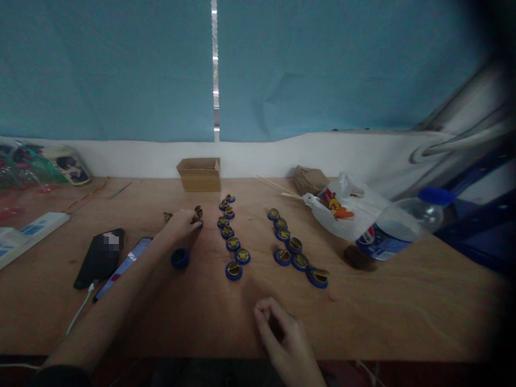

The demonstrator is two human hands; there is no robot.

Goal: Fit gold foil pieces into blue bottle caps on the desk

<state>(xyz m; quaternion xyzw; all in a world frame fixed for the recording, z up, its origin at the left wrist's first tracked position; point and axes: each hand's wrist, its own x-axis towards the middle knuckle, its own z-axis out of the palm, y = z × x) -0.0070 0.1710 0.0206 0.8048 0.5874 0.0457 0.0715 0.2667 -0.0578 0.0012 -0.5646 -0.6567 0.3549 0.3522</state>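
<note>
My left hand reaches over the table, its fingertips closed on a small round blue-rimmed gold piece that they partly cover. Just behind those fingers stands another gold piece, and one more shows beyond the wrist. A dark blue round cup-like piece sits to the right of my forearm. Near the front edge, my right hand is curled with thumb and forefinger pinched together; whatever is between them is hidden. Several blue-rimmed gold pieces form a middle row and a right row.
A cardboard box stands at the back. On the left lie a black phone, a second phone and a power strip. To the right are a white plastic bag, a brown paper packet and a tilted Pepsi bottle.
</note>
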